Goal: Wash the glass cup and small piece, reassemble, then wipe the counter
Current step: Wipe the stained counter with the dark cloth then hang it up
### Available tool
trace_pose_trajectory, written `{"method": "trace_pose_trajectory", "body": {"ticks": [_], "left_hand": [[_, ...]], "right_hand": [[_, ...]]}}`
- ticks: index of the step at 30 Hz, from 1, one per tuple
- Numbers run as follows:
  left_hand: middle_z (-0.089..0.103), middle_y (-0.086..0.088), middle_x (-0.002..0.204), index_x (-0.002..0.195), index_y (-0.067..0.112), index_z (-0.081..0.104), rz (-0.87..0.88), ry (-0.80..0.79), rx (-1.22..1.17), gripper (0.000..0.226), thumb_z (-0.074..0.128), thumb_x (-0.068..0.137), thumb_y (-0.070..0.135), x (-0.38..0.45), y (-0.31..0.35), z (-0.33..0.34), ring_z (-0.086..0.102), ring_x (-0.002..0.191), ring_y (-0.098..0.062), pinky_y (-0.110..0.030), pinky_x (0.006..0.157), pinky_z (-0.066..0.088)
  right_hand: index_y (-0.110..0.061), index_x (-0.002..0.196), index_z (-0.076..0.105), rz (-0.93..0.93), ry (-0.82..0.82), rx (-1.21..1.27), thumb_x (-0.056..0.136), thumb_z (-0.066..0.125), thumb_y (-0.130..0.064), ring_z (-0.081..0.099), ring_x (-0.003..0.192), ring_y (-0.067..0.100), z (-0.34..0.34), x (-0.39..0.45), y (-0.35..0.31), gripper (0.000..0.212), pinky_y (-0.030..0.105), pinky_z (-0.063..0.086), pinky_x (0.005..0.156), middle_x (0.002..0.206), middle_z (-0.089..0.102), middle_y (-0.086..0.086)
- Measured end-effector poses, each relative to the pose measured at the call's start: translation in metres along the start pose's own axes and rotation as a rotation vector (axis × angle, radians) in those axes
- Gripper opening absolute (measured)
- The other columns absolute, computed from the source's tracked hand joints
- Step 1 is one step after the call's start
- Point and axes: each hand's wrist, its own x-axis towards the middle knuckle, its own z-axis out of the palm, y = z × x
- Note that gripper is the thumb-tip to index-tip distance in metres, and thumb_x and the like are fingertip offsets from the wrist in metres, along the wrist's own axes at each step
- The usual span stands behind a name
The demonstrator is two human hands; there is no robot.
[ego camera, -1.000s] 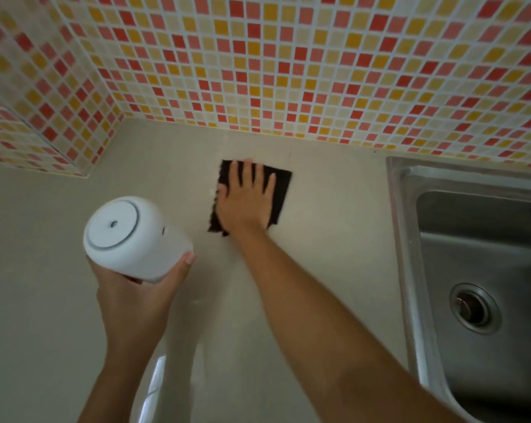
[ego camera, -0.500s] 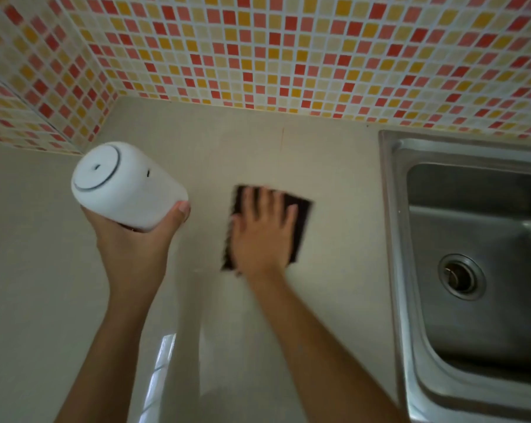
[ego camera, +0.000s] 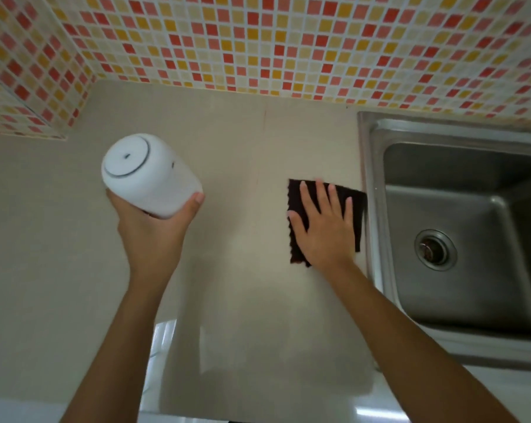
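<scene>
My left hand (ego camera: pixel 149 230) grips a white cylindrical appliance (ego camera: pixel 148 175) from below and holds it tilted above the beige counter (ego camera: pixel 233 141). Its round top face with a dark ring points up at me. My right hand (ego camera: pixel 323 227) lies flat with fingers spread on a dark brown cloth (ego camera: pixel 297 193), pressing it onto the counter right beside the sink's left rim. The cloth's right edge reaches the rim. I see no separate glass cup or small piece.
A stainless steel sink (ego camera: pixel 377 190) with a round drain (ego camera: pixel 435 250) fills the right side. Mosaic tile wall (ego camera: pixel 258 41) in red, orange and cream runs along the back and the left corner. The counter's front edge is glossy white.
My right hand has slid the cloth from the back middle of the counter toward me and then right, up against the sink rim. My left hand keeps the appliance raised.
</scene>
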Motion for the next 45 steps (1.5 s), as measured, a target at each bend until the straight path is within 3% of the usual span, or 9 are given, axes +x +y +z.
{"method": "trace_pose_trajectory", "body": {"ticks": [4,9,20,26,31,35,37,42,45], "left_hand": [[0.051,0.016,0.122,0.142,0.024,0.026,-0.052,-0.080,0.021,0.100,0.088,0.065,0.033,-0.014,-0.002,0.018,0.050,0.096,0.023,0.005,0.077,0.037],[0.050,0.012,0.130,0.142,0.025,0.024,-0.080,-0.176,0.033,0.104,0.089,0.060,0.037,-0.023,-0.007,0.043,0.049,0.112,0.000,-0.020,0.092,0.044],[0.046,0.018,0.130,0.136,0.036,0.027,-0.072,-0.240,0.015,0.098,0.090,0.061,0.032,-0.043,-0.017,0.069,0.042,0.106,0.026,0.005,0.085,0.033],[0.044,0.014,0.139,0.144,0.028,0.023,-0.049,-0.298,0.039,0.108,0.090,0.060,0.032,-0.046,-0.021,0.063,0.044,0.117,0.008,0.005,0.088,0.033],[0.042,0.000,0.142,0.147,0.021,0.024,-0.097,-0.220,0.059,0.097,0.084,0.071,0.030,-0.076,-0.024,0.041,0.044,0.130,-0.014,-0.028,0.107,0.037],[0.053,0.001,0.104,0.118,0.022,0.052,0.040,0.039,0.016,0.040,0.058,0.079,0.031,-0.145,-0.005,0.022,0.058,0.090,-0.021,-0.039,0.081,0.051],[0.055,0.009,0.100,0.109,0.035,0.053,0.075,-0.077,0.009,0.030,0.055,0.079,0.032,-0.167,0.012,0.033,0.058,0.087,-0.014,-0.034,0.076,0.050],[0.038,0.011,0.143,0.142,0.027,0.034,0.146,-0.564,0.108,0.069,0.070,0.083,0.032,-0.172,0.058,0.112,0.033,0.132,-0.005,-0.024,0.108,0.030],[0.049,0.013,0.132,0.141,0.022,0.039,0.186,-0.709,0.105,0.068,0.070,0.082,0.039,-0.167,0.105,0.157,0.045,0.123,-0.004,-0.023,0.104,0.037]], "right_hand": [[-0.029,0.154,0.015,-0.206,-0.095,0.000,0.095,0.025,-0.064,0.006,0.149,0.025,0.000,-0.089,-0.016,0.069,0.053,0.008,0.118,0.162,0.009,0.003],[-0.035,0.152,0.018,-0.423,-0.152,-0.017,0.098,0.034,-0.055,0.013,0.148,0.021,-0.002,-0.154,0.024,0.060,0.055,0.017,0.115,0.161,0.013,-0.003],[-0.022,0.150,0.032,0.175,0.119,0.006,0.101,0.027,-0.038,0.022,0.146,0.024,0.009,-0.023,0.012,0.051,0.051,0.008,0.119,0.157,0.029,0.007],[-0.020,0.147,0.037,0.167,0.156,0.045,0.101,0.023,-0.036,0.023,0.145,0.024,0.011,-0.021,0.012,0.051,0.050,0.008,0.119,0.154,0.033,0.008],[-0.015,0.137,0.052,0.164,0.215,0.290,0.102,0.040,-0.027,0.029,0.143,0.021,0.002,-0.027,0.013,0.039,0.042,0.006,0.121,0.149,0.042,0.009],[-0.012,0.128,0.061,0.219,0.238,0.773,0.100,0.050,-0.021,0.043,0.132,0.016,-0.026,-0.038,0.024,0.032,0.021,0.022,0.115,0.139,0.052,0.004],[-0.013,0.124,0.064,0.257,0.253,0.857,0.098,0.054,-0.020,0.051,0.115,0.014,-0.047,-0.044,0.036,0.029,0.001,0.028,0.095,0.125,0.054,0.002],[-0.012,0.110,0.072,0.264,0.261,0.845,0.094,0.059,-0.018,0.051,0.076,0.007,-0.095,-0.050,0.073,0.022,0.000,0.034,0.065,0.089,0.055,0.002],[-0.010,0.089,0.069,0.245,0.306,0.833,0.089,0.064,-0.012,0.053,0.067,0.010,-0.132,-0.052,0.098,0.006,0.002,0.034,0.057,0.074,0.054,-0.003]]}}
